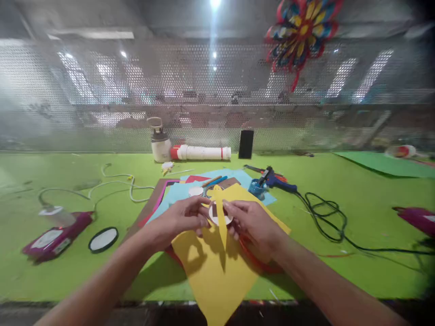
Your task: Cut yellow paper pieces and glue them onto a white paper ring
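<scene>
Over a large yellow paper sheet point(217, 280), both my hands are at a small white disc point(213, 218) with a dark patch in its middle. A yellow paper cutout point(220, 215), rounded at the top and tapering to a point, lies across the disc. My right hand point(253, 222) pinches the disc and cutout from the right, thumb close to the yellow strip. On the other side, my left hand point(185, 219) curls its fingers at the disc's left edge; their exact contact is partly hidden. Orange scissor-like handles point(254, 258) show partly beneath my right hand.
Light blue papers point(173, 195), another white disc point(196, 191) and pens point(217, 180) lie behind. A glue gun point(278, 182) trails a black cord point(326, 210) rightward. At left are a black-rimmed disc point(103, 239), a magenta pouch point(57, 237) and a white cable point(132, 185).
</scene>
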Motion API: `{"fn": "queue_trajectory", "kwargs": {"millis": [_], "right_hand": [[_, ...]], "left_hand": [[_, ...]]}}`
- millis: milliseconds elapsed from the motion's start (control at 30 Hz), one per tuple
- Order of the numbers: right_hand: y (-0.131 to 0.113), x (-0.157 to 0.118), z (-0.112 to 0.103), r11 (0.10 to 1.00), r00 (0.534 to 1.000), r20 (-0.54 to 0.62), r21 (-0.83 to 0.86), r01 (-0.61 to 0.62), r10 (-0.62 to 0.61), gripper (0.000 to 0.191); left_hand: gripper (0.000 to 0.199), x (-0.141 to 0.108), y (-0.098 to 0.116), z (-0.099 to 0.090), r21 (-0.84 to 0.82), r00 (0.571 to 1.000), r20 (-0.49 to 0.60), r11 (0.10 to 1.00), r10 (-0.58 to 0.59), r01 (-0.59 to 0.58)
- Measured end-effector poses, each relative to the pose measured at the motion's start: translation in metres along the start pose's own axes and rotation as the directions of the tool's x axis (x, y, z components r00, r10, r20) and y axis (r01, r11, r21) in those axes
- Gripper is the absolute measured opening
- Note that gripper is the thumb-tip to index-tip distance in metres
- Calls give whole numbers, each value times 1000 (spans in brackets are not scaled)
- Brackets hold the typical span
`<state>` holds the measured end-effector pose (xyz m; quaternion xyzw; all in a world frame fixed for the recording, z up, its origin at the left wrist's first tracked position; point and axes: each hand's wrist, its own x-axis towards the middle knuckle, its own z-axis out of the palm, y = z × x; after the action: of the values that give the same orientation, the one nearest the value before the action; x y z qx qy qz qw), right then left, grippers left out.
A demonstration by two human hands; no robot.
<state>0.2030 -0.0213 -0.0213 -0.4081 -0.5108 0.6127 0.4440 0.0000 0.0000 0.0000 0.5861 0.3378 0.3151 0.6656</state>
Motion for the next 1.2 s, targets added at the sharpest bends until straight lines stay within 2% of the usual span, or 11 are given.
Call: {"fn": "queue_trajectory", "kwargs": {"millis": [100, 167, 367, 633, 767, 1000, 1200], "right_hand": [[1, 4, 3, 1000, 1000, -14, -21, -14, 14, 38], [3, 6, 3, 999, 999, -25, -36, -23, 22, 38], [7, 10, -1, 998, 999, -43, -65, -27, 25, 35], [8, 14, -1, 994, 999, -38, -102, -30, 26, 40], [8, 13, -2, 992, 998, -59, -124, -30, 22, 36], [9, 7, 3, 993, 991, -107, -80, -83, 74, 32], [-4, 5, 1, 994, 991, -101, -43, -96, 91, 30]], "left_hand": [[20, 2, 3, 5, -69, 997, 10, 995, -73, 74], [16, 7, 2, 8, -86, 995, -14, 991, -103, 101], [25, 27, -8, 12, -59, 985, -123, 991, -123, 116], [23, 23, -17, 7, -63, 972, -173, 987, -157, 149], [19, 22, -22, 5, -102, 967, -198, 984, -163, 145], [15, 19, -21, 9, -189, 972, -184, 976, -144, 109], [22, 13, -19, 11, -255, 983, -155, 965, -100, 58]]}}
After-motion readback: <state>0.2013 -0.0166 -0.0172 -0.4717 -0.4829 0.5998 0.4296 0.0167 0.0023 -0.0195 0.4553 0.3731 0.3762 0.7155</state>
